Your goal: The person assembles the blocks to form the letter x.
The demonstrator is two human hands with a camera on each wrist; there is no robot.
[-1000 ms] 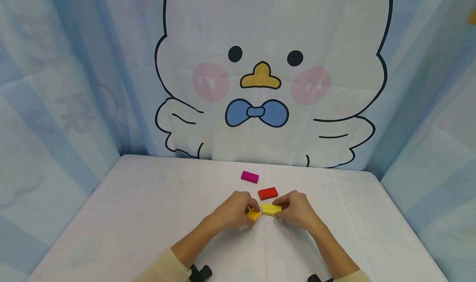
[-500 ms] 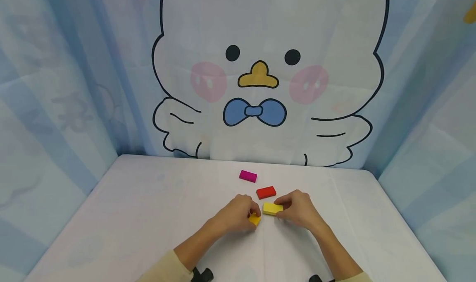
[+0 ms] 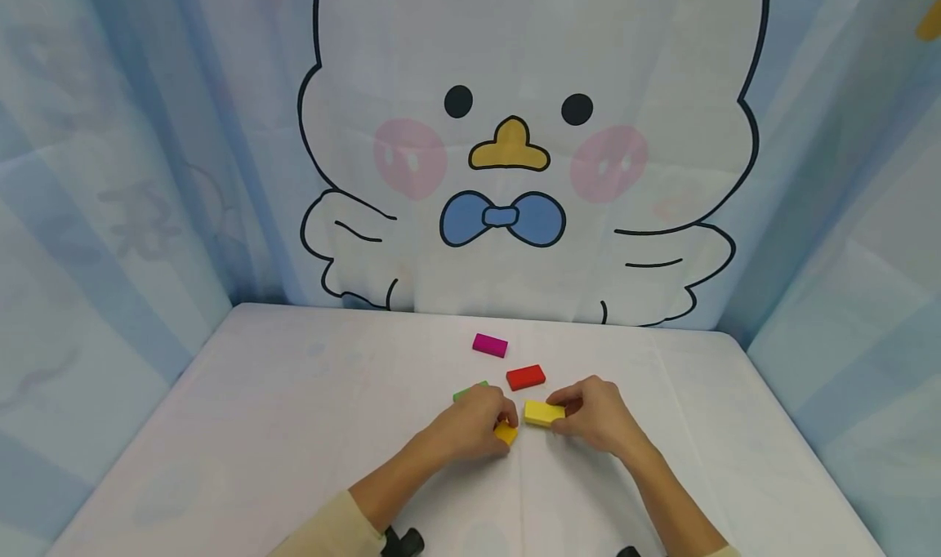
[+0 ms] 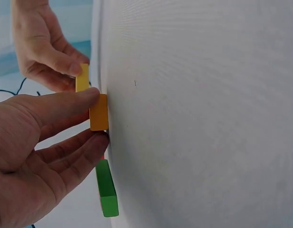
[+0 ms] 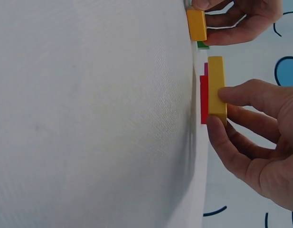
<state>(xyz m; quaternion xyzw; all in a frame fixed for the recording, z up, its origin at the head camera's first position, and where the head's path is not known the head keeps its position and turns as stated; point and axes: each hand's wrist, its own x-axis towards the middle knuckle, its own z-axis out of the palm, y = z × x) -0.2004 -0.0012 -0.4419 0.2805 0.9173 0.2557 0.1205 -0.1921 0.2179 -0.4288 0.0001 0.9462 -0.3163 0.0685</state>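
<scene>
Yellow block (image 5: pixel 216 85) was pinched at its end between the thumb and fingers of the right hand (image 3: pixel 599 416), and an orange block (image 4: pixel 99 113) was pinched likewise in the left hand (image 3: pixel 470 423), both hands angled inward over the white table (image 3: pixel 294 402). Both blocks were smooth, plain and square-edged, and were held just apart; contact with the table could not be judged surely.

Smooth yellow block (image 5: pixel 215 76), smooth orange block (image 4: pixel 99 114), matt cloth curtain (image 3: pixel 110 132), finely textured tabletop (image 3: pixel 220 426)
</scene>
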